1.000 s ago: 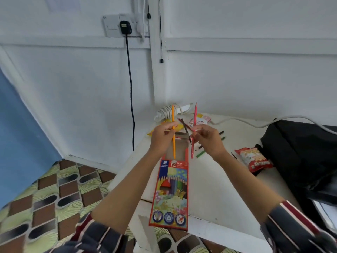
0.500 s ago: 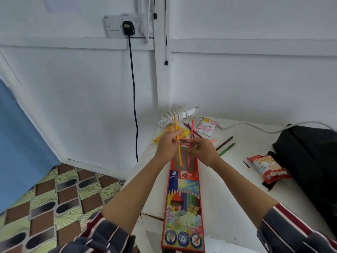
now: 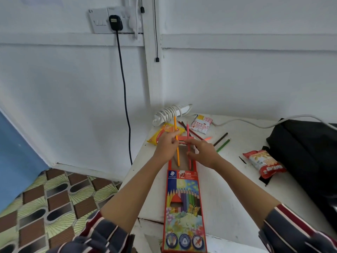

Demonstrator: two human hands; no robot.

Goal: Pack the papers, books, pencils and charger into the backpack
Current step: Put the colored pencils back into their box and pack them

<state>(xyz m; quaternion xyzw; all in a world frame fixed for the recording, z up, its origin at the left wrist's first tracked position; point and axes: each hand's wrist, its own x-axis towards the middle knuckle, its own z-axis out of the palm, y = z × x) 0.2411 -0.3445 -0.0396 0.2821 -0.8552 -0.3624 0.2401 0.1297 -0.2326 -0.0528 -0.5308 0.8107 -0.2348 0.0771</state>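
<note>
Counter (image 3: 246, 139): white.
Left hand (image 3: 166, 145): pinches orange pencil (image 3: 175, 125).
Right hand (image 3: 202, 152): pinches red pencil (image 3: 187, 130).
Change: pencils lowered to box (image 3: 184, 207); boxing underway.

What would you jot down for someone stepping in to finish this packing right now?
Hands: the left hand pinches an orange pencil; the right hand holds a pink pencil. Both pencils point down into the open end of the pencil box, which lies on the white table.
Loose on the table: a green pencil, a brown pencil and a few more behind the hands.
The black backpack sits at the table's right; its inside is not visible.
Left: box the pencils and pack them. No papers, books or obvious charger are in view.
</note>
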